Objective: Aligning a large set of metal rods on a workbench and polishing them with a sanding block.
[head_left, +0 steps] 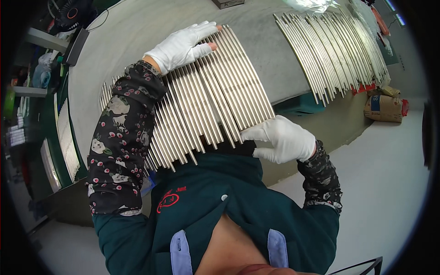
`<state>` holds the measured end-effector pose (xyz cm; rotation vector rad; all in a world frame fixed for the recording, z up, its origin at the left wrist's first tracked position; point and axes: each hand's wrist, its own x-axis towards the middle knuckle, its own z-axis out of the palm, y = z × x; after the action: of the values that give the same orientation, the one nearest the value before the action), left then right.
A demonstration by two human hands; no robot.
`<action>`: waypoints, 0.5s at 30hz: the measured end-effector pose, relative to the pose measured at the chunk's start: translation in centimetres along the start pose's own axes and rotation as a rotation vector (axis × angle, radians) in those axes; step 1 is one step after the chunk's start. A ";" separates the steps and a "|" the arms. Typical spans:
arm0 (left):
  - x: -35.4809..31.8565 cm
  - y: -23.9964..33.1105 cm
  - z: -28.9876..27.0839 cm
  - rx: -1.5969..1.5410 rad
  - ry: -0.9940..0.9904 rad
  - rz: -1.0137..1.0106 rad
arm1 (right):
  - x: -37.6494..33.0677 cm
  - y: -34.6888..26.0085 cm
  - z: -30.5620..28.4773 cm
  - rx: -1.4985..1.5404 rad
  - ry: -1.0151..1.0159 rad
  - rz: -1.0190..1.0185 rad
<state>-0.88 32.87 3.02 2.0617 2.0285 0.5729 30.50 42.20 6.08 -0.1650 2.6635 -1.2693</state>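
Green jacket (211,183) nearest camera. Metal rods (238,87): one row, overhanging near edge of grey desk (268,50). Left hand (181,46): fingers extended, unclenched, across far ends. Right hand (288,139): fingers loosely bent at near ends, thumb apart. Second rod row (330,55), brown sack (385,110) at right.

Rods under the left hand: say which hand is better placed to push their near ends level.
Right hand, probably: it is by the near ends of the rods, while the left hand lies along their far ends.
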 end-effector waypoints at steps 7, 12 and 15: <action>-1.1 0.4 -0.4 -0.096 0.011 -0.064 | 0.0 -0.8 1.9 0.108 -0.177 -0.199; -1.4 0.5 -0.2 -0.010 -0.002 -0.040 | 2.1 -1.3 2.6 0.001 -0.173 -0.191; -1.4 1.1 0.3 0.268 0.046 0.148 | 2.1 -1.1 2.5 0.011 -0.163 -0.165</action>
<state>0.31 31.50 2.99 2.3872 2.0894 0.3932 28.97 39.23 5.20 -0.4738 2.5474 -1.2566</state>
